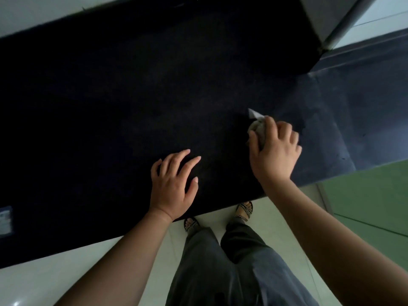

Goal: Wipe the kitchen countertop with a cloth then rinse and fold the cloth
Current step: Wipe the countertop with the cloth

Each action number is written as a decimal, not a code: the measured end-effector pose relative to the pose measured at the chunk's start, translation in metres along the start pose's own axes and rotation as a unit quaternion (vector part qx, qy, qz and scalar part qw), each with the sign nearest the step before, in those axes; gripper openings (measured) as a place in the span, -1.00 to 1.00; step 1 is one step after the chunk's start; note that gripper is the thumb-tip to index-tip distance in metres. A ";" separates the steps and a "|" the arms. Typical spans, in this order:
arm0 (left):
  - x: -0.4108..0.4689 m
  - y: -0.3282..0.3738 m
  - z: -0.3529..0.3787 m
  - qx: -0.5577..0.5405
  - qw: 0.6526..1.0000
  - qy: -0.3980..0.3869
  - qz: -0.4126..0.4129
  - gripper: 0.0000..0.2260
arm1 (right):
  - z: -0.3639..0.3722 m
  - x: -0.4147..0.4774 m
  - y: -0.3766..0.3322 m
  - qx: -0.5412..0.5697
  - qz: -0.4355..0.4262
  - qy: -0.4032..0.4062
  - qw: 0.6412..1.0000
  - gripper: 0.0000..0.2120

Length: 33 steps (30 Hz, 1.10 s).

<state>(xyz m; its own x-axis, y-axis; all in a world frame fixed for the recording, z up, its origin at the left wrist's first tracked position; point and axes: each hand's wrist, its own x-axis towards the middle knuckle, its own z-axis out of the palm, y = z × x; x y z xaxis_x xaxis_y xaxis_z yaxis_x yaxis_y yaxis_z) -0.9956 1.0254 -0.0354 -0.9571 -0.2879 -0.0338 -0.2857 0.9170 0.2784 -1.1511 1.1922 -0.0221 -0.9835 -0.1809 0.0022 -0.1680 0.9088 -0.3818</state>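
Observation:
The black stone countertop (114, 111) fills most of the head view. My right hand (276, 151) grips a bunched grey-white cloth (256, 125) and presses it onto the counter at the right; one pale corner of the cloth sticks out beyond my fingers. My left hand (174, 182) rests flat on the counter near its front edge, fingers spread and holding nothing. Most of the cloth is hidden under my right hand.
A grey pillar with a metal corner strip (331, 25) stands at the back right. A green cabinet front (371, 199) lies below the counter at the right. A small label (5, 219) sits at the left edge. My feet in sandals stand on pale floor tiles (66, 272).

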 end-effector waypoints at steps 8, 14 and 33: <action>0.000 -0.001 -0.001 0.009 1.000 -0.002 0.016 -0.60 | 0.008 -0.065 0.001 -0.019 -0.132 -0.035 0.991 -0.52; -0.003 -0.002 -0.008 0.008 0.998 -0.052 0.032 -0.59 | -0.003 -0.087 -0.001 0.015 -0.008 -0.008 1.000 -0.55; -0.113 0.049 -0.067 -0.324 0.928 -0.178 0.045 -0.68 | -0.112 -0.283 0.014 0.468 0.341 -0.046 0.814 -0.79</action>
<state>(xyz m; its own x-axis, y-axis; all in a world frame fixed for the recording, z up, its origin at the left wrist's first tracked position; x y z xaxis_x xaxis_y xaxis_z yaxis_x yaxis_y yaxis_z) -0.8978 1.0848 0.0463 -0.9643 -0.0027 -0.2647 -0.2239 0.5415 0.8103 -0.8823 1.2987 0.0757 -0.8106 0.1794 -0.5575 0.5815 0.1332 -0.8026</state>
